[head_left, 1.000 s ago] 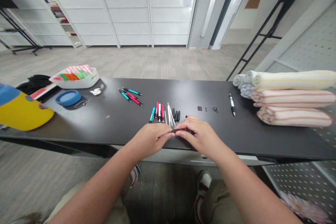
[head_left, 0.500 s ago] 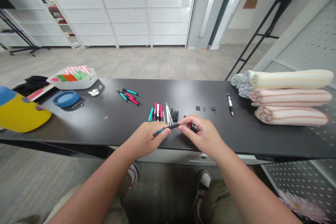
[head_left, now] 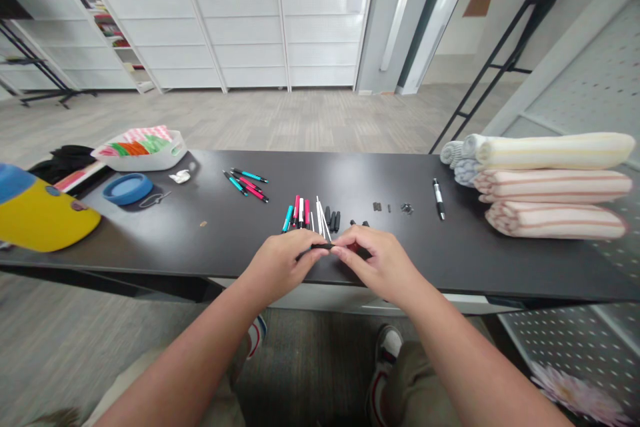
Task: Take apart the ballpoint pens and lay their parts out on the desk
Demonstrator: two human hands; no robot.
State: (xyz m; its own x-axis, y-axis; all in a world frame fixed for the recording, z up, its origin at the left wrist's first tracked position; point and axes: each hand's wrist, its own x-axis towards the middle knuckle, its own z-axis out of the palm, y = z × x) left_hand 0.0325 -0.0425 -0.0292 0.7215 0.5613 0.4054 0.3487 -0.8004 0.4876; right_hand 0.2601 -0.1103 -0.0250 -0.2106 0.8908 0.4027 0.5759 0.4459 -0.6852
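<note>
Both hands meet at the table's front edge over a dark pen [head_left: 323, 246]. My left hand [head_left: 284, 257] is closed round its barrel, which is mostly covered by the fingers. The fingertips of my right hand [head_left: 373, 252] pinch the pen's right end. Just beyond the hands lie pink pen barrels [head_left: 307, 212], a white barrel [head_left: 301, 211] and a teal barrel [head_left: 287, 218]. Thin white refills [head_left: 323, 217] and short black grips [head_left: 333, 220] are beside them. Some dark pieces [head_left: 365, 223] show partly behind my right hand.
Assembled teal and pink pens [head_left: 247, 183] lie left of centre. Small metal clips [head_left: 377, 206], springs [head_left: 407, 209] and a white-black pen [head_left: 439, 199] are to the right. Rolled towels [head_left: 555, 185] are stacked at far right; a white basket [head_left: 145, 159], blue ring [head_left: 127, 189] and yellow-blue cap [head_left: 45, 213] are left.
The pen has turned and shifted slightly left and down in the hands; its teal part no longer shows. My right fingers have moved a little left, closer to my left hand.
</note>
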